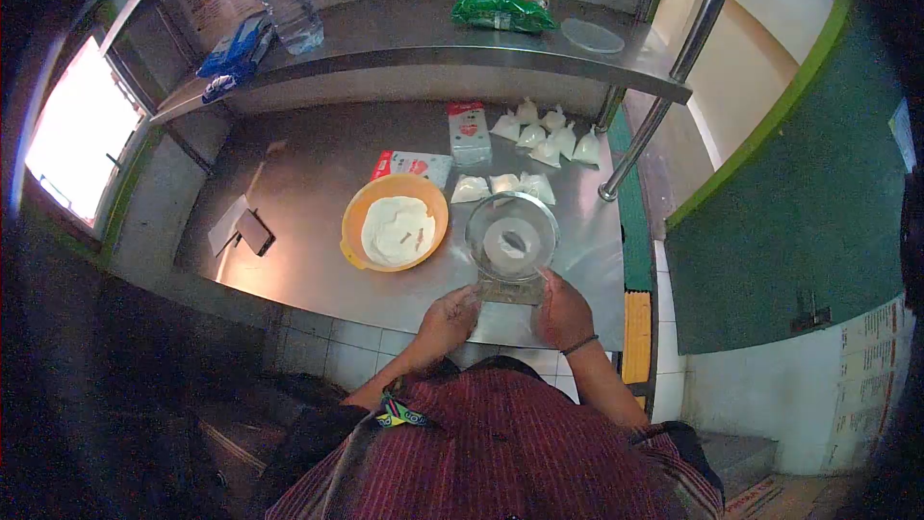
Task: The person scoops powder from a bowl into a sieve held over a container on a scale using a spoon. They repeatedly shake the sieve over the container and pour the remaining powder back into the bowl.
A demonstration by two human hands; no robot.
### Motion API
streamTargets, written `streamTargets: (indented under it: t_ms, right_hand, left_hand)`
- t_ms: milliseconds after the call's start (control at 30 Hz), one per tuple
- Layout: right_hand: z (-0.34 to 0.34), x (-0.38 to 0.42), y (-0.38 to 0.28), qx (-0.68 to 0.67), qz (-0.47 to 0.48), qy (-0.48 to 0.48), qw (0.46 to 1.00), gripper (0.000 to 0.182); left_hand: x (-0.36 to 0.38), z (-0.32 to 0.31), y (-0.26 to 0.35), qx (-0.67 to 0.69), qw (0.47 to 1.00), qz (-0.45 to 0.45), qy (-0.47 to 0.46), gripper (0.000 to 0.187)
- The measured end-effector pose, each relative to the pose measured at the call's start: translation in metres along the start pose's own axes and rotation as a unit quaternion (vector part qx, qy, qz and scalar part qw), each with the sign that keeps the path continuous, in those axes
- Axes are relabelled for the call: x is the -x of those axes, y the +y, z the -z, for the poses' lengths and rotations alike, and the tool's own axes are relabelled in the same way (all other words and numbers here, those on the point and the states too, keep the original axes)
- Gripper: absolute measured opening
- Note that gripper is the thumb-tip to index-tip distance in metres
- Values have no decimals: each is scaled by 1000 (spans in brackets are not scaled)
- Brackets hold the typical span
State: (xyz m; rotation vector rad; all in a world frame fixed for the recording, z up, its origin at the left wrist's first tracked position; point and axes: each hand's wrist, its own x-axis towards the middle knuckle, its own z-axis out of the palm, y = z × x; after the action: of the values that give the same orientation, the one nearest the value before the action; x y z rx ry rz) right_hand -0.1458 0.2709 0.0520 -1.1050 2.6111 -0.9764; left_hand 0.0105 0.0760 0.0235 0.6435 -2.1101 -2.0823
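We find the scale (508, 291) near the front edge of the steel table (308, 183), directly before the wearer, with a round bowl (474, 231) on top. White powder (510, 247) lies in the bottom of the bowl.

The left hand (450, 318) is at the scale's left side; its fingers look curled inward, but we are unable to tell whether they grip the edge. The right hand (563, 312) is at the right side, its thumb pointing toward the bowl; its other fingers are largely hidden, so we are unable to say whether they pinch anything.

We judge the step in hand to be steadying or positioning the loaded scale. In our opinion, the next move calls for an even touch from both sides, keeping the bowl level and its contents undisturbed. The display is too small for us to read.

Left of the scale we note an orange basin (351, 217) holding more powder. Just behind the bowl lie three filled bags (471, 190), with a further cluster of tied bags (563, 141) farther back, beside an upright red-and-white packet (469, 135).
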Motion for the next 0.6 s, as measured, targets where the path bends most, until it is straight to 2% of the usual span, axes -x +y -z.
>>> streamTargets:
  t_ms: [67,200,267,400,467,600]
  right_hand:
    - [5,-3,3,0,-9,29,1000,37]
    - [7,-4,3,-26,52,68,996,37]
    - [9,-4,-4,-10,3,-12,1000,36]
    - [7,-8,-3,12,-30,2,999,36]
    - [9,-12,4,-4,20,70,997,36]
    - [23,-16,-5,-2,-35,51,998,38]
  left_hand:
    - [3,0,10,-84,996,1,3,36]
    - [3,-2,7,-71,997,-11,3,37]
    - [4,-2,10,-20,1000,13,-5,38]
    - [4,-2,9,-11,1000,24,-4,38]
    - [8,-5,20,-21,999,30,19,38]
    - [3,-4,9,-6,1000,12,-6,37]
